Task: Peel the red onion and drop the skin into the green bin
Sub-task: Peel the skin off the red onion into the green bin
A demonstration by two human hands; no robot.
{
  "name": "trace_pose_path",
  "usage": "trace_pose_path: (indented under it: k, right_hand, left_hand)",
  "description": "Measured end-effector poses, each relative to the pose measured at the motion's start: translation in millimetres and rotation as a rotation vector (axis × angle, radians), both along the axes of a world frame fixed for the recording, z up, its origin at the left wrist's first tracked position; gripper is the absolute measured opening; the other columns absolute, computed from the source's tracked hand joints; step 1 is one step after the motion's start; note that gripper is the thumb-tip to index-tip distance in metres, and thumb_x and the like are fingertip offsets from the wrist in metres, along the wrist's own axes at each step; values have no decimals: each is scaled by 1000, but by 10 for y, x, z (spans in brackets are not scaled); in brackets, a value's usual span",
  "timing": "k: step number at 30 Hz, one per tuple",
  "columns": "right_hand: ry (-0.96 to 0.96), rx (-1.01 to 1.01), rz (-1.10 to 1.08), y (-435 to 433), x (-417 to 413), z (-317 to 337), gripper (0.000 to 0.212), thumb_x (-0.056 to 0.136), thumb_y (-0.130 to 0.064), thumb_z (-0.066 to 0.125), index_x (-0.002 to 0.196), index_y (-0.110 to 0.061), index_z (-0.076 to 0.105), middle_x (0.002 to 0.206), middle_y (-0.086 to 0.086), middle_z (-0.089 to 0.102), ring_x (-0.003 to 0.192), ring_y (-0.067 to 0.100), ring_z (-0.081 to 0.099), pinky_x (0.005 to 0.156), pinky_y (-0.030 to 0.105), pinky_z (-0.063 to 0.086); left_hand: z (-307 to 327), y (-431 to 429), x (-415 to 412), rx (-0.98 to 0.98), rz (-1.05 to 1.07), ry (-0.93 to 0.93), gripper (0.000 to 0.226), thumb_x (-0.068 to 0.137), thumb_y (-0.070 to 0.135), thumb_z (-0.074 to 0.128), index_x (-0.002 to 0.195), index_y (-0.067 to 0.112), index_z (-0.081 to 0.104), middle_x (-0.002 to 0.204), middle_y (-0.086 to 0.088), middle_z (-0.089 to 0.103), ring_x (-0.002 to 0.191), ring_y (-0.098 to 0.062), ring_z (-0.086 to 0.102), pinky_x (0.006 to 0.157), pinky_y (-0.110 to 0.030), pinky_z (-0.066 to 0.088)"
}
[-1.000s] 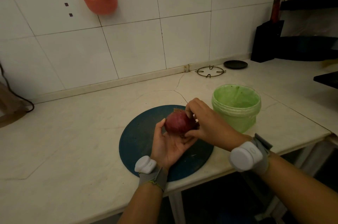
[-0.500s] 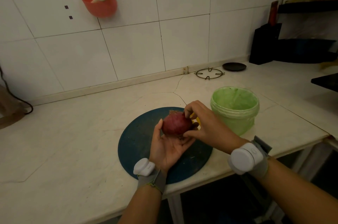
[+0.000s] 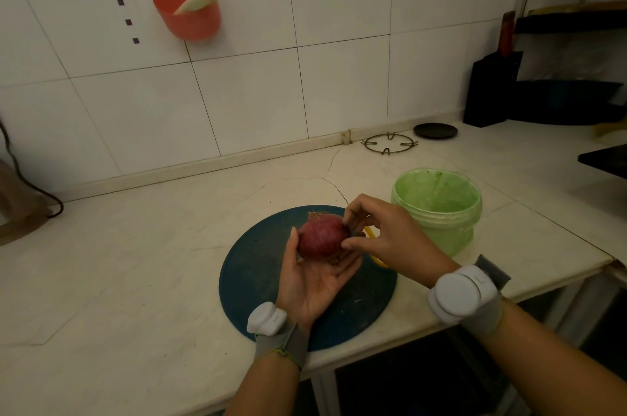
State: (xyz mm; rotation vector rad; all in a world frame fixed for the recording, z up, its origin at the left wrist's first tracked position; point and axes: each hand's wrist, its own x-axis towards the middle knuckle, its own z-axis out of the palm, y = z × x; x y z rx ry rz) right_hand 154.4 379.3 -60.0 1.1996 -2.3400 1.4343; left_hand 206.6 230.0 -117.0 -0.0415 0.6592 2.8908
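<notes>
The red onion (image 3: pixel 321 235) lies in the upturned palm of my left hand (image 3: pixel 314 275), whose thumb and fingers curl round it, above the round dark blue cutting board (image 3: pixel 258 271). My right hand (image 3: pixel 386 237) comes in from the right with curled fingertips and thumb pinching at the onion's right side. The green bin (image 3: pixel 437 203) stands just right of the board, its mouth open. A yellow object (image 3: pixel 375 246) peeks out from under my right hand; most of it is hidden.
A metal pan-support ring (image 3: pixel 389 143) and a small black dish (image 3: pixel 435 130) lie near the back wall. A black knife block (image 3: pixel 492 90) stands at the back right. A red cup (image 3: pixel 187 10) hangs on the tiled wall. The counter edge (image 3: pixel 441 324) runs close under my wrists.
My right hand's fingers have shifted slightly on the onion's right side; the onion stays in my left palm. The camera view has tilted a little.
</notes>
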Motion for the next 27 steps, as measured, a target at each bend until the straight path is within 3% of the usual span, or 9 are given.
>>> trace_pose_path:
  k: [5, 11, 17, 23, 27]
  right_hand:
    - [-81, -7, 52, 23, -48, 68, 24, 71, -7, 77, 88, -14, 61, 84, -2, 65, 79, 10, 63, 78, 33, 54]
    - [-58, 55, 63, 13, -93, 151, 12, 82, -8, 67, 87, -15, 59, 84, -4, 64, 80, 11, 61, 77, 34, 53]
    - [-110, 86, 110, 16, -64, 127, 11, 84, -7, 65, 87, -11, 55, 85, 4, 64, 81, 21, 62, 75, 37, 53]
    - [-222, 117, 179, 108, -23, 112, 22, 82, 1, 64, 79, -18, 53, 84, 6, 65, 84, 23, 64, 78, 34, 53]
    - [-310, 169, 246, 209, -30, 196, 23, 81, 3, 65, 78, -17, 53, 85, 9, 64, 83, 22, 64, 79, 30, 53]
  left_hand:
    - [12, -4, 1, -7, -23, -15, 101, 49, 43, 90, 129, -2, 48, 129, -30, 53, 115, -42, 57, 89, -51, 51]
    - [16, -1, -12, -16, -11, -10, 101, 51, 48, 87, 130, -1, 46, 130, -33, 51, 117, -44, 54, 91, -51, 50]
    - [-29, 1, -54, -47, 77, -38, 84, 76, 68, 48, 128, 1, 49, 128, -28, 55, 117, -39, 56, 97, -55, 42]
    - [-69, -12, -91, -39, 74, 0, 89, 74, 72, 42, 132, 4, 45, 130, -26, 54, 117, -38, 56, 108, -60, 27]
    - [-43, -11, -91, -33, 58, 3, 87, 76, 71, 40, 128, 3, 48, 128, -28, 55, 118, -39, 55, 102, -60, 35]
